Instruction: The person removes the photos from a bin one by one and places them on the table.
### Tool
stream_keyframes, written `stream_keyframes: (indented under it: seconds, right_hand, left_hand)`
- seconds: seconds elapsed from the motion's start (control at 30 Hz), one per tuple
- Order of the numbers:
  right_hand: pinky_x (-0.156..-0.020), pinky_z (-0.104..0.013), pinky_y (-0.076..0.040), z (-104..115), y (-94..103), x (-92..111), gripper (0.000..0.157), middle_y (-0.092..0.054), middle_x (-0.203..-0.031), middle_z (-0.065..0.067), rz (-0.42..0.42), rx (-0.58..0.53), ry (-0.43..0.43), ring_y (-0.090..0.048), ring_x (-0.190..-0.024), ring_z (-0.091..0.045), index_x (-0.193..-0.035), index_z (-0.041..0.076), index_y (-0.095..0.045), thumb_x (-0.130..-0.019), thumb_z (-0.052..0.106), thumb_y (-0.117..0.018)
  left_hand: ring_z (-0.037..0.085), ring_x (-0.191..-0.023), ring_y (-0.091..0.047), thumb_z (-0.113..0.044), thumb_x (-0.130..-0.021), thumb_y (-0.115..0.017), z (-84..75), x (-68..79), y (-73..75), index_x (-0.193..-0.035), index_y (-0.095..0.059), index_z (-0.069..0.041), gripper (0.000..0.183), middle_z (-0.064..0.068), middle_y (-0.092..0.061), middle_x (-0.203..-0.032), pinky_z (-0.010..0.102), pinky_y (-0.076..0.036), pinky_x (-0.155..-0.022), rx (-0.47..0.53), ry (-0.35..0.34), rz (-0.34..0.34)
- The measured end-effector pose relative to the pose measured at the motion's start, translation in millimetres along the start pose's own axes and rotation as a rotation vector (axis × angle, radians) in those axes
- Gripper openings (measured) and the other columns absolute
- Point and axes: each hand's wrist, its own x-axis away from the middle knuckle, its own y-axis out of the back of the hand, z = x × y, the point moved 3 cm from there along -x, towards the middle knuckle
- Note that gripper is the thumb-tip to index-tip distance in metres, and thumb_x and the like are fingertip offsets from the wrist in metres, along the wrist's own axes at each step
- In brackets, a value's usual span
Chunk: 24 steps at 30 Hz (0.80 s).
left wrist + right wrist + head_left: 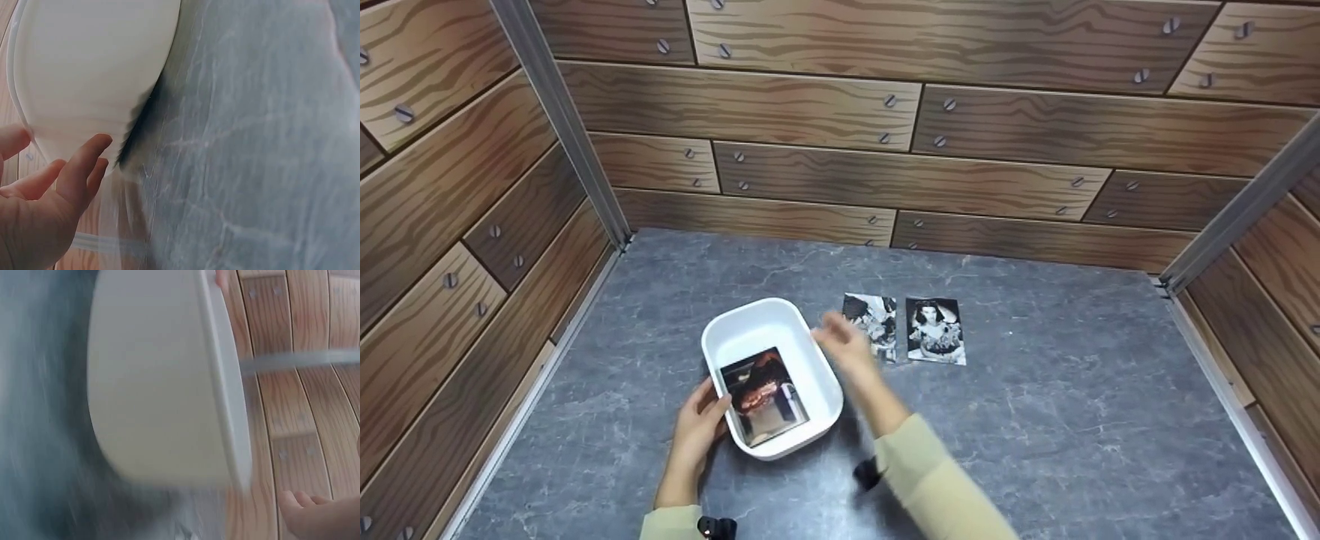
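A white plastic tub [814,375] with rounded corners sits on the grey surface. Inside lies a colour photo print [771,401] with dark and reddish tones. My left hand [697,427] holds the tub's left side, thumb at the rim and fingers along the outer wall. Near the right rim is my right hand [851,356], blurred, with loosely extended fingers and nothing seen in it. The right wrist view shows that hand [320,517] apart from the tub. Two black-and-white photos lie right of the tub: one [881,319] partly behind the right hand, the other [936,330] fully visible.
The tabletop [1072,420] is grey and marbled. Wood-patterned panels [810,165] with printed screws close off the back and both sides. Metal posts [562,112] stand at the back corners.
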Motion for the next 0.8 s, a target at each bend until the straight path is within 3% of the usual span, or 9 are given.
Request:
stream_keyframes:
  seconds: [0.13,0.3,0.53,0.8]
  right_hand:
    - [-0.109,-0.043,-0.040,-16,-28.9,13,0.062,-0.048,-0.142,-0.025,0.082,0.056,-0.042,-0.046,-0.130,-0.039,-0.141,-0.007,-0.042,-0.089,0.015,-0.069]
    - [-0.111,-0.046,-0.037,-36,-49.4,21,0.067,-0.046,-0.143,-0.027,0.111,0.110,-0.124,-0.043,-0.133,-0.042,-0.139,-0.011,-0.041,-0.086,0.014,-0.072]
    - [-0.111,-0.045,-0.037,-48,-56.4,17,0.066,-0.050,-0.139,-0.027,0.051,0.301,-0.154,-0.045,-0.131,-0.040,-0.135,-0.010,-0.049,-0.080,0.015,-0.076]
    - [-0.110,-0.044,-0.038,-53,-59.1,13,0.065,-0.056,-0.133,-0.027,0.104,0.266,-0.156,-0.051,-0.125,-0.037,-0.132,-0.014,-0.049,-0.074,0.002,-0.075]
  left_hand:
    - [0.043,-0.137,-0.034,-0.011,-0.100,-0.048,0.8,-0.1,0.2,-0.151,-0.021,0.006,0.060,0.033,-0.026,-0.151,0.038,-0.051,-0.097,-0.016,0.007,-0.004]
    - [0.040,-0.136,-0.038,-0.011,-0.100,-0.049,1.7,1.6,-0.2,-0.150,-0.023,0.005,0.059,0.031,-0.031,-0.150,0.035,-0.052,-0.094,-0.021,0.021,-0.021]
    - [0.042,-0.138,-0.035,-0.011,-0.100,-0.049,1.0,1.1,-1.4,-0.150,-0.024,0.004,0.059,0.030,-0.030,-0.151,0.044,-0.047,-0.102,-0.009,0.029,-0.019]
    - [0.042,-0.138,-0.034,-0.009,-0.099,-0.049,1.1,0.3,-1.0,-0.150,-0.024,0.005,0.058,0.031,-0.029,-0.151,0.044,-0.047,-0.102,0.012,0.016,-0.017]
